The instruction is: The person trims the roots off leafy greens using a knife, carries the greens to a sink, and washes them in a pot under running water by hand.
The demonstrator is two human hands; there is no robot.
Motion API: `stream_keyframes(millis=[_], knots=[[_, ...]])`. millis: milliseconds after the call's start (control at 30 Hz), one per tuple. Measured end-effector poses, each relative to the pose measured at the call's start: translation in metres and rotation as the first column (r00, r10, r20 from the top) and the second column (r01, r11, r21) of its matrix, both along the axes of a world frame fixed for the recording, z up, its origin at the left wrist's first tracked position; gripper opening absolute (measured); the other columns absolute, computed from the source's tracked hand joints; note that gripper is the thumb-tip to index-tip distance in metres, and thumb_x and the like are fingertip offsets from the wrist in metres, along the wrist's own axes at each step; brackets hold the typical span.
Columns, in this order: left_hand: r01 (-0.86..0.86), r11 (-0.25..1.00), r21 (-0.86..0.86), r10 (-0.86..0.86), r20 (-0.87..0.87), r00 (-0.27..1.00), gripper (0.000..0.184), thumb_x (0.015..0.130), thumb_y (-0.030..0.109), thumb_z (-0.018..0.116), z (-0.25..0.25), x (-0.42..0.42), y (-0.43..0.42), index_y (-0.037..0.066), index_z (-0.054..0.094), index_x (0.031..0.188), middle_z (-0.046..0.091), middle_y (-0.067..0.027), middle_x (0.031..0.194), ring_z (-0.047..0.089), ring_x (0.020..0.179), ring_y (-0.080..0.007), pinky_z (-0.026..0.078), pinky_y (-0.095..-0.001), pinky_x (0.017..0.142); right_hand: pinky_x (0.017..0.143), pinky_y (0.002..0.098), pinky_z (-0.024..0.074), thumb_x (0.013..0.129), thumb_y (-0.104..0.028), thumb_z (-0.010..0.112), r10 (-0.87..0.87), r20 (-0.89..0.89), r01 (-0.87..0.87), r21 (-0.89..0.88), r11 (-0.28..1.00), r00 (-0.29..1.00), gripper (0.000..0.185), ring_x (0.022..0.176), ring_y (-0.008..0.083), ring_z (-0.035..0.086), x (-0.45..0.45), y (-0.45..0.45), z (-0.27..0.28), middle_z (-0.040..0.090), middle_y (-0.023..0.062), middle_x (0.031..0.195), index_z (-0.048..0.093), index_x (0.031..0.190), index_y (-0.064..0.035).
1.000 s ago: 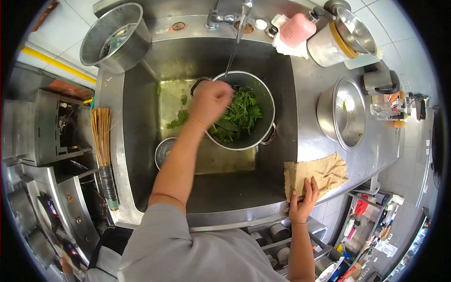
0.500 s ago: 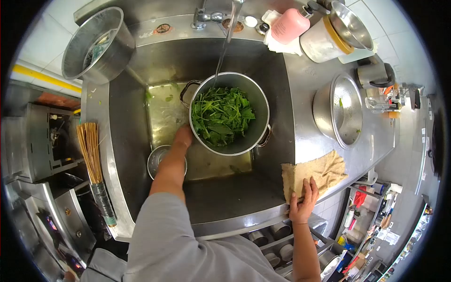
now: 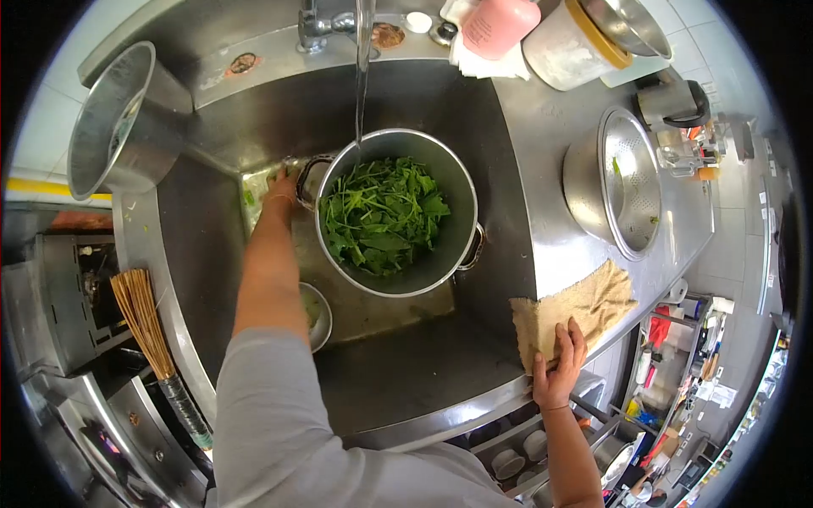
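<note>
A large metal pot [image 3: 464, 212] stands in the sink with leafy greens [image 3: 385, 216] inside. Water from the tap [image 3: 364, 51] runs in a thin stream into the pot. My left hand [image 3: 281, 184] reaches down to the sink floor, just left of the pot's handle [image 3: 313, 179]; its fingers look stretched out, and I see nothing held. Under my left forearm, a small metal bowl [image 3: 322, 326] is partly hidden. My right hand [image 3: 559, 368] lies on the sink's front right edge, fingers stretched over a tan cloth [image 3: 576, 309].
A perforated metal colander [image 3: 635, 186] sits on the right counter. Behind it are a pink bottle [image 3: 500, 25] and a white tub [image 3: 563, 46]. A deep metal pot [image 3: 140, 135] occupies the back left corner. A bamboo brush [image 3: 148, 326] leans along the left edge.
My left hand has moved away and to the left, from the pot's near side to beside its handle. The small bowl has shifted right. My right hand stays at the cloth. The view has shifted.
</note>
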State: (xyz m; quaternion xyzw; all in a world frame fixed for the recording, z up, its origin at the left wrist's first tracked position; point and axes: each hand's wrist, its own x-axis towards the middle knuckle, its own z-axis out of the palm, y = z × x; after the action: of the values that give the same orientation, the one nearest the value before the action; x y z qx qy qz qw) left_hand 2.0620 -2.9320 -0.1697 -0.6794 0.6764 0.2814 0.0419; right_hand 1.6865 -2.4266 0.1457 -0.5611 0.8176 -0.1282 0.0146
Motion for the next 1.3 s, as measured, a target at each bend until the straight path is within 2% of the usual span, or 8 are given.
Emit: stream_keyframes(millis=[367, 433, 567, 633, 767, 900, 1033, 1300], knots=[[0.186, 0.978, 0.095, -0.179, -0.079, 0.981, 0.03, 0.089, 0.026, 0.07, -0.043, 0.032, 0.122, 0.001, 0.082, 0.101, 0.077, -0.0228, 0.111, 0.074, 0.103, -0.0403, 0.059, -0.0481, 0.092, 0.12, 0.0532, 0.0342, 0.097, -0.029, 0.067, -0.022, 0.047, 0.022, 0.002, 1.0, 0.999, 0.057, 0.143, 0.0441, 0.046, 0.008, 0.001, 0.002, 0.048, 0.0229, 0.159, 0.056, 0.149, -0.0081], [0.64, 0.754, 0.152, -0.584, -0.293, 0.757, 0.04, 0.09, 0.036, 0.072, -0.054, 0.016, 0.172, 0.002, 0.081, 0.108, 0.075, -0.0236, 0.118, 0.071, 0.11, -0.0405, 0.056, -0.0497, 0.094, 0.118, 0.0563, 0.035, 0.094, -0.03, 0.071, -0.021, 0.054, 0.022, -0.01, 1.0, 0.998, 0.058, 0.141, 0.0461, 0.046, 0.006, 0.001, 0.001, 0.048, 0.0234, 0.158, 0.058, 0.146, -0.0063], [0.615, 0.653, 0.443, -0.266, -0.626, 0.733, 0.06, 0.094, 0.046, 0.073, 0.048, -0.057, 0.233, 0.009, 0.067, 0.141, 0.073, -0.0194, 0.13, 0.069, 0.114, -0.0321, 0.054, -0.0452, 0.099, 0.118, 0.0569, 0.0351, 0.093, -0.029, 0.072, -0.014, 0.043, 0.015, -0.028, 0.999, 0.999, 0.059, 0.141, 0.0463, 0.045, 0.005, 0.002, 0.002, 0.049, 0.0231, 0.157, 0.059, 0.146, -0.0053], [0.0, 0.682, 0.731, 0.339, -0.317, 0.886, 0.047, 0.093, 0.05, 0.074, 0.075, -0.081, 0.233, 0.004, 0.078, 0.103, 0.077, -0.0115, 0.099, 0.069, 0.088, -0.0274, 0.052, -0.0432, 0.076, 0.117, 0.0569, 0.0354, 0.093, -0.029, 0.073, -0.007, 0.038, 0.009, -0.039, 0.999, 0.999, 0.059, 0.141, 0.0465, 0.046, 0.004, 0.004, 0.004, 0.049, 0.023, 0.157, 0.059, 0.146, -0.0053], [-0.237, 0.868, 0.436, 0.471, -0.573, 0.67, 0.04, 0.09, 0.042, 0.079, 0.048, -0.108, 0.215, 0.005, 0.077, 0.105, 0.077, -0.0119, 0.093, 0.072, 0.086, -0.0336, 0.055, -0.046, 0.074, 0.117, 0.0566, 0.0361, 0.092, -0.027, 0.075, 0.016, 0.037, -0.014, -0.071, 0.997, 0.999, 0.06, 0.14, 0.0465, 0.046, 0.002, 0.003, 0.0, 0.049, 0.0229, 0.157, 0.06, 0.145, -0.0055], [0.155, 0.988, 0.02, -0.135, -0.387, 0.912, 0.036, 0.088, 0.025, 0.076, 0.042, -0.142, 0.254, 0.006, 0.075, 0.118, 0.074, -0.022, 0.118, 0.07, 0.111, -0.043, 0.057, -0.0521, 0.096, 0.119, 0.0546, 0.0351, 0.094, -0.027, 0.071, -0.003, 0.047, 0.006, -0.051, 0.999, 0.999, 0.057, 0.141, 0.0443, 0.047, 0.005, 0.002, 0.007, 0.05, 0.0221, 0.156, 0.059, 0.147, -0.0068], [0.765, 0.639, -0.077, -0.706, -0.453, 0.545, 0.035, 0.092, 0.017, 0.067, 0.027, -0.169, 0.344, 0.007, 0.075, 0.125, 0.069, -0.0218, 0.131, 0.067, 0.123, -0.0413, 0.054, -0.0515, 0.104, 0.118, 0.0552, 0.0358, 0.092, -0.025, 0.074, -0.012, 0.041, 0.014, -0.057, 0.998, 0.999, 0.058, 0.14, 0.045, 0.047, 0.003, 0.001, 0.007, 0.051, 0.0229, 0.155, 0.061, 0.144, -0.0061], [0.634, 0.773, -0.007, -0.626, -0.17, 0.761, 0.022, 0.099, 0.016, 0.059, -0.032, -0.152, 0.34, 0.006, 0.078, 0.104, 0.075, -0.0219, 0.108, 0.071, 0.107, -0.0413, 0.054, -0.0537, 0.099, 0.119, 0.0552, 0.0352, 0.09, -0.025, 0.073, -0.006, 0.045, 0.009, -0.061, 0.998, 0.999, 0.058, 0.139, 0.0452, 0.049, 0.002, -0.001, 0.008, 0.052, 0.024, 0.153, 0.061, 0.144, -0.0066]])
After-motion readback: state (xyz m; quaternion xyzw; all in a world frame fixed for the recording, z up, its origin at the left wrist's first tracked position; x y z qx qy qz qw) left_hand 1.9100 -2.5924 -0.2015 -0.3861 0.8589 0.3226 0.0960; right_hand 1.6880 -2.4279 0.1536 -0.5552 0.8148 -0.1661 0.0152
